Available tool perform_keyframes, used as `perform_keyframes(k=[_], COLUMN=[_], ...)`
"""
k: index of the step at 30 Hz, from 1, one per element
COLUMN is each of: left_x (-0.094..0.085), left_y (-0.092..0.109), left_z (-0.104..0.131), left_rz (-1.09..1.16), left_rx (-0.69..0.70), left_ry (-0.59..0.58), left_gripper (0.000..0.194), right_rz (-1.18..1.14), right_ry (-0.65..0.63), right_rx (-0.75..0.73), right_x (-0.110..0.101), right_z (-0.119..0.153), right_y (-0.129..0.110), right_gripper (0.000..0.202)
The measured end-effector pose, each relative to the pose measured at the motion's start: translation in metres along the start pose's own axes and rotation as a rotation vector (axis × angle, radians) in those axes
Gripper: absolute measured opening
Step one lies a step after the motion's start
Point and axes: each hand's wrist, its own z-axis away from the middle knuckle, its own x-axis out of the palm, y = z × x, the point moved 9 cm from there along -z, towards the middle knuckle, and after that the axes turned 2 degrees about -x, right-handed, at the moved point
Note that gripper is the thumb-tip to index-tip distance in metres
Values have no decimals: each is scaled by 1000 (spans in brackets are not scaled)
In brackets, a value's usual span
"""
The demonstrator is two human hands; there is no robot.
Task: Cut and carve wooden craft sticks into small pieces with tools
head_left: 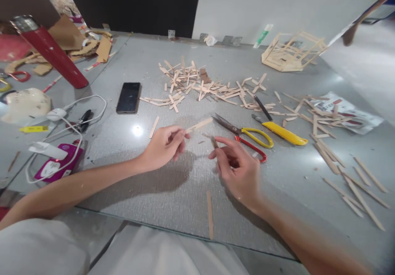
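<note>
My left hand (168,145) is closed in a pinch on the end of a flat wooden stick (201,124), which points right above the table. Close by, my right hand (236,164) pinches a small, narrow brownish piece (214,142) between thumb and fingers; its kind is too blurred to tell. Scissors (239,131) with one yellow and one red handle lie just beyond the right hand. Further right is a yellow utility knife (284,133). One loose wooden stick (210,213) lies near the table's front edge, and a short one (154,127) beside the left hand.
Small wooden pieces (200,86) are heaped at the back, with longer strips (361,188) at right. A wooden frame model (291,55) stands at the back right. A phone (128,98), a red cylinder (52,53) and a purple adapter (58,164) with white cables are at left.
</note>
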Motion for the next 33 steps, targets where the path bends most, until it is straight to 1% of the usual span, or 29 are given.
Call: perform_keyframes(k=[3,5,7,10,18,21,24,26,27,29,31,32,33], left_x=[2,2,1,-1,1,1,0,0,-1,-2,-2,-2,-2], left_y=[22,33,42,50,56,57,57,55,54,53,53,53,53], left_z=[14,22,29,35,40,43,43,43,42,41,41,40,40], left_rz=[77,82,81,78,45,35,23,22,22,20,14,12,11], left_rx=[18,27,47,68,100,111,117,106,97,79,69,65,59], left_ry=[-35,-46,-41,-32,-39,-31,-31,-30,-29,-27,-33,-36,-39], left_gripper=[31,31,30,30,32,31,30,31,31,32,33,32,31], right_rz=[156,220,272,307,317,388,538,627,671,774,906,934,941], right_ry=[74,104,122,128,122,33,-149,-259,-286,-259,-111,-50,-44], right_rx=[-209,-299,-356,-388,-402,-449,-507,-472,-437,-369,-269,-230,-205], right_x=[-8,-10,-9,-8,-7,3,23,29,26,10,-24,-40,-51], right_z=[6,11,15,16,17,16,13,8,4,-4,-14,-17,-20], right_y=[-21,-29,-34,-37,-36,-34,-31,-21,-14,2,23,34,46], right_gripper=[24,28,30,29,28,29,30,30,29,30,27,24,20])
